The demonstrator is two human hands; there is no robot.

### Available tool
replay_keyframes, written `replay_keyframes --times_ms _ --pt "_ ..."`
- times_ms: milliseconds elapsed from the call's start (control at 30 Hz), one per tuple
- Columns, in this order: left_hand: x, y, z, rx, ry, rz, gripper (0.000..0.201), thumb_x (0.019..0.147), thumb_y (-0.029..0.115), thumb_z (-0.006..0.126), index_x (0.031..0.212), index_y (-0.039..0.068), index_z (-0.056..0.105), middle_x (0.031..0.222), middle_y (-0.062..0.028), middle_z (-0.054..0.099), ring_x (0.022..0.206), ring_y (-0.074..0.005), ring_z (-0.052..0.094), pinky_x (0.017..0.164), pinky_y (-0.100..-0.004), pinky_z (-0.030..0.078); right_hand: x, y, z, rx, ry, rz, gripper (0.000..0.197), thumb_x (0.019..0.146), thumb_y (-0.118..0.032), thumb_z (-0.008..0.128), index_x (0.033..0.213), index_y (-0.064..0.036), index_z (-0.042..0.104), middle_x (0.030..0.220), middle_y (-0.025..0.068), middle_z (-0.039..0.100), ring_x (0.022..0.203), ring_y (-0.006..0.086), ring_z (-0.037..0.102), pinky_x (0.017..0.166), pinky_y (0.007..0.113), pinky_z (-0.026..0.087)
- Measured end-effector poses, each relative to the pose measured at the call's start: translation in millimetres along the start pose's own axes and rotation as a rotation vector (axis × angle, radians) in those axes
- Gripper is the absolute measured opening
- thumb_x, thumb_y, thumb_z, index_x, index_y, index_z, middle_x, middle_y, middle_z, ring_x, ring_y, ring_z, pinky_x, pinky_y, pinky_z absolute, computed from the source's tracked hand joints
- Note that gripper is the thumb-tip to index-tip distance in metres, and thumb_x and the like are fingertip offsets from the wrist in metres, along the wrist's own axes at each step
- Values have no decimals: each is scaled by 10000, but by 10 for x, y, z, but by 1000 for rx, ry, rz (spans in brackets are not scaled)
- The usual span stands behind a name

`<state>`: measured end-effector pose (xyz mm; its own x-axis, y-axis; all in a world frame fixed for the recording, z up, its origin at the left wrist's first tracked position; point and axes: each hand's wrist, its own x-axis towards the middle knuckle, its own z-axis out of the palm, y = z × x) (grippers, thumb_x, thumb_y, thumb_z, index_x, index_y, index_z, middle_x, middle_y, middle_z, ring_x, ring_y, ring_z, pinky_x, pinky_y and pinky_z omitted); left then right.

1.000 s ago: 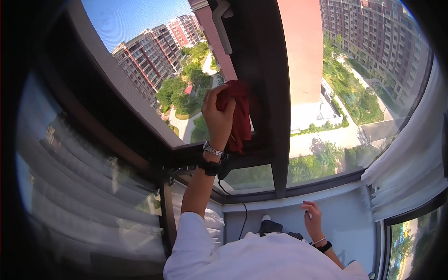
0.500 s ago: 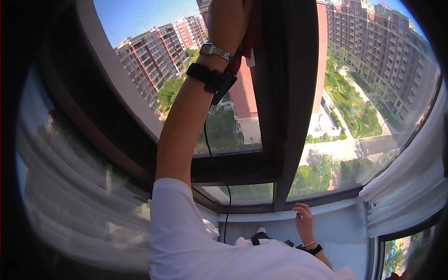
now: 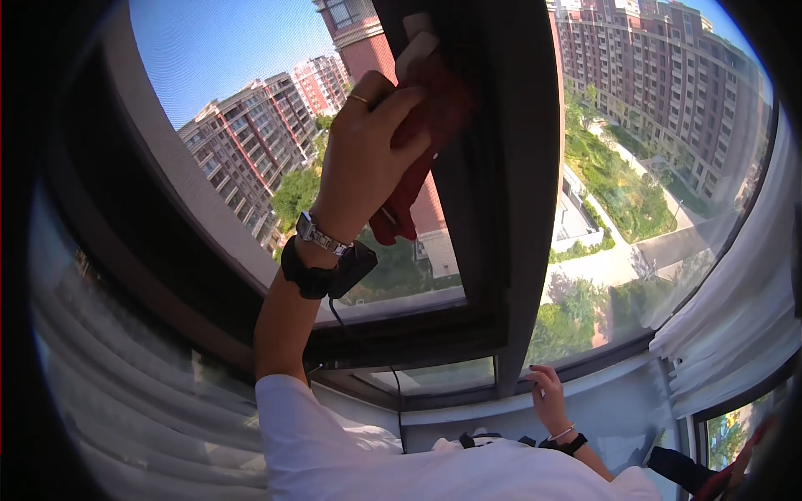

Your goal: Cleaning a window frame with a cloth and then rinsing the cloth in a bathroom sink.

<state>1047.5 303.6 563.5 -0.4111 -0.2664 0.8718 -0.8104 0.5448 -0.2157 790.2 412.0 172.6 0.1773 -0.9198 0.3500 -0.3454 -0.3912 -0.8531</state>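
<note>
From the head cam: pinching a dark red cloth (image 3: 407,194) between the thumb and bent fingers of the left hand (image 3: 361,159), right by the pale window handle (image 3: 416,53) and in front of the dark window frame (image 3: 491,192). Kinda blurry up top, so can't tell about actual contact. Wearing a metal watch (image 3: 322,237) plus a black strap (image 3: 306,274) on that wrist. Holding the right hand (image 3: 550,402) loose down low with slightly bent fingers a bit apart.
</note>
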Motion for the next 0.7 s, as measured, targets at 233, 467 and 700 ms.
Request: replay_keyframes --times_ms 233,467,700 --pt "948 -375 -466 95 490 111 330 716 -15 601 1043 30 584 992 -128 586 920 -290 581 821 -336 464 -52 143 -7 -46 56 -26 270 690 131 473 880 -23 587 1016 130 564 849 268 578 675 316 465" --pt "1033 -675 -190 197 55 345 348 725 9 600 1069 65 601 1115 -121 571 954 -298 595 849 -354 473 -61 179 -7 -59 101 64 276 672 147 470 848 -23 599 969 128 578 888 292 581 716 339 479" --pt "989 -250 -306 -9 -180 227 394 621 -93 542 1005 -11 583 951 -174 528 897 -347 542 801 -378 449 -15 224 -26 -133 -27 -1 251 672 99 498 854 -46 593 1009 113 573 852 294 577 696 355 481"
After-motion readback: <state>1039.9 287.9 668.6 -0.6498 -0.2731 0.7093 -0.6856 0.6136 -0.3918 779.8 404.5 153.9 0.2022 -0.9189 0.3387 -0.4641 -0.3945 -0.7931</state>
